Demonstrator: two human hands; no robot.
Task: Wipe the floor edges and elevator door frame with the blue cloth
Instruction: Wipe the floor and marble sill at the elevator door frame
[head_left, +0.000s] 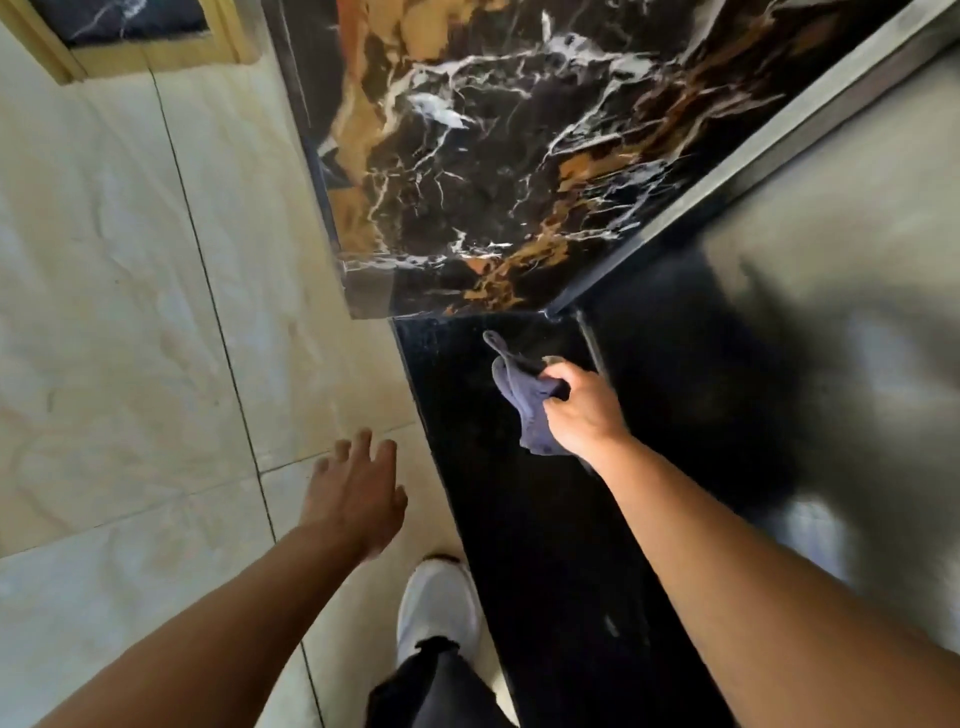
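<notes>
cloth (519, 400) over threshold strip (545, 519) | tiles (130, 312) left | door (831, 260) right, blurred | wall panel (493, 156) ahead

Floor: glossy cream marble-look floor tiles (119, 291) with thin dark grout lines cover the left half, catching soft daylight.
Threshold: a polished black stone strip (524, 545) runs from the bottom edge up to the wall foot, bordering the cream tiles.
Wall: a black marble wall panel veined in gold and white (467, 156) rises at centre, its lower corner meeting the black strip.
Metalwork: a brushed steel frame edge (769, 135) slants along the panel's right side; beside it, a dull steel surface (841, 249) shows blurred dark reflections.
Far corner: a pale wooden frame (156, 54) encloses a dark veined stone slab (119, 18) at top left.
</notes>
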